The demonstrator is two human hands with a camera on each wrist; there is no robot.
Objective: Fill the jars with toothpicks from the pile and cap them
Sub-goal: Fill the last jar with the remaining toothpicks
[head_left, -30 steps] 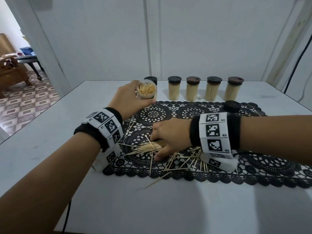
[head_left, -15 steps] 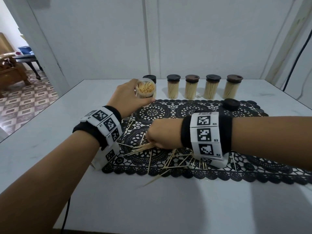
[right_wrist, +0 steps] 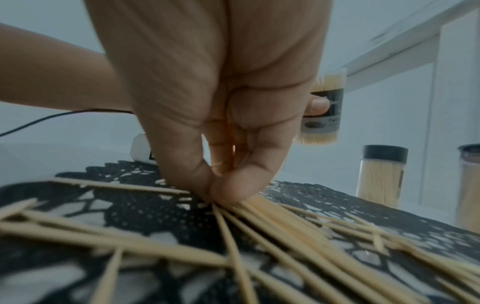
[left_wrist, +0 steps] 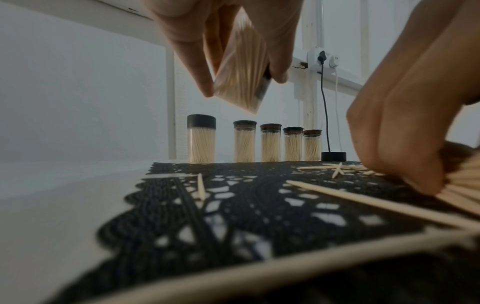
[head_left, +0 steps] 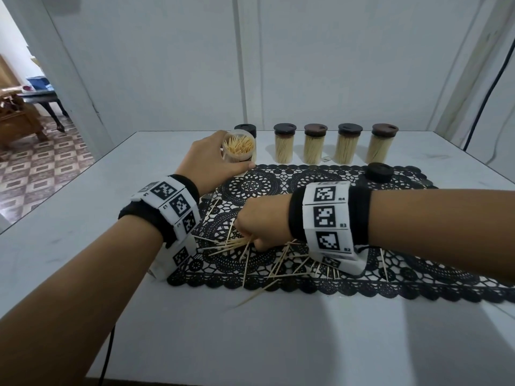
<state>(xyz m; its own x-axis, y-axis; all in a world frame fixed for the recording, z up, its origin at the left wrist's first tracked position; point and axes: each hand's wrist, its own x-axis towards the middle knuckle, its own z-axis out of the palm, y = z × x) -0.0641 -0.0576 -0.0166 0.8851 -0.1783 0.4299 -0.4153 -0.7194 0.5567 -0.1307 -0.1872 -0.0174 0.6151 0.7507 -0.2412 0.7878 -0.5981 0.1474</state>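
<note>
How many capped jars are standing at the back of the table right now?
5: one capped jar partly hidden behind the open jar in the left hand, then four in a row rightward.

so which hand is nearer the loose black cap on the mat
Right. The right hand gathers toothpicks on the mat, in front of the loose cap; the left hand holds the open jar farther off.

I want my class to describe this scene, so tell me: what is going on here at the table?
A person is filling jars with toothpicks. The left hand holds an open jar, nearly full and lifted off the black lace mat. The right hand pinches a bundle of toothpicks from the scattered pile on the mat. Five capped jars stand in a row behind, and one loose cap waits on the mat.
</note>
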